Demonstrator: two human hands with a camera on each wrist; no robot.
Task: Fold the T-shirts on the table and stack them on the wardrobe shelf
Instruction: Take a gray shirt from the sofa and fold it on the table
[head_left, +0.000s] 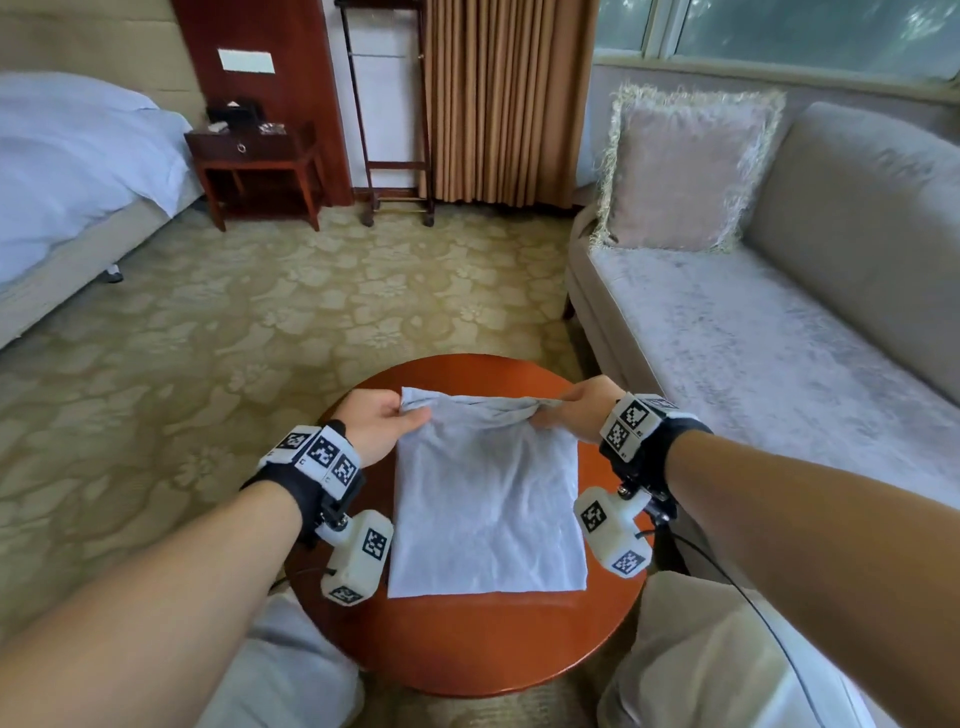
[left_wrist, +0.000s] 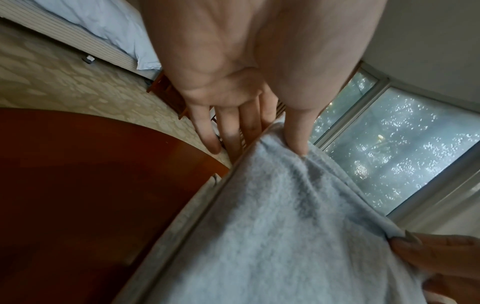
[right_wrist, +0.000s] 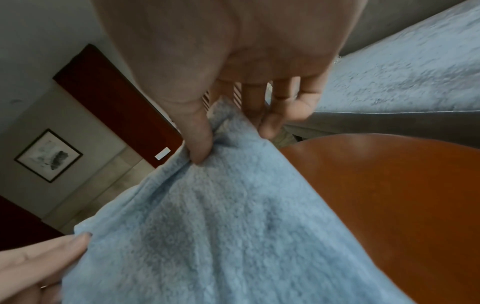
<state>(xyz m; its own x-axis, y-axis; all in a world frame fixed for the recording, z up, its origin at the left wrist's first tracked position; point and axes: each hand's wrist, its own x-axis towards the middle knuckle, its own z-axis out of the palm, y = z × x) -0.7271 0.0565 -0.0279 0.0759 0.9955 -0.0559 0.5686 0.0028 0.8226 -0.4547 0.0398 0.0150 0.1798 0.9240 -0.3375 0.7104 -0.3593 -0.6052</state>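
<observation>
A light blue-grey T-shirt (head_left: 488, 499), partly folded into a rectangle, lies on the round red-brown wooden table (head_left: 467, 644). My left hand (head_left: 387, 421) pinches its far left corner between thumb and fingers. My right hand (head_left: 571, 408) pinches the far right corner, where the cloth bunches. The far edge is lifted a little between the two hands; the near part lies flat. The left wrist view shows my left hand's thumb (left_wrist: 298, 133) on top of the T-shirt (left_wrist: 272, 236). The right wrist view shows my right hand's thumb (right_wrist: 198, 142) pressing the T-shirt (right_wrist: 207, 226) against the fingers.
A grey sofa (head_left: 779, 364) with a fringed cushion (head_left: 685, 171) stands to the right of the table. A bed (head_left: 67, 171) is at far left, a nightstand (head_left: 254, 166) and a wooden valet stand (head_left: 395, 182) by the curtain. Patterned carpet (head_left: 260, 322) lies between.
</observation>
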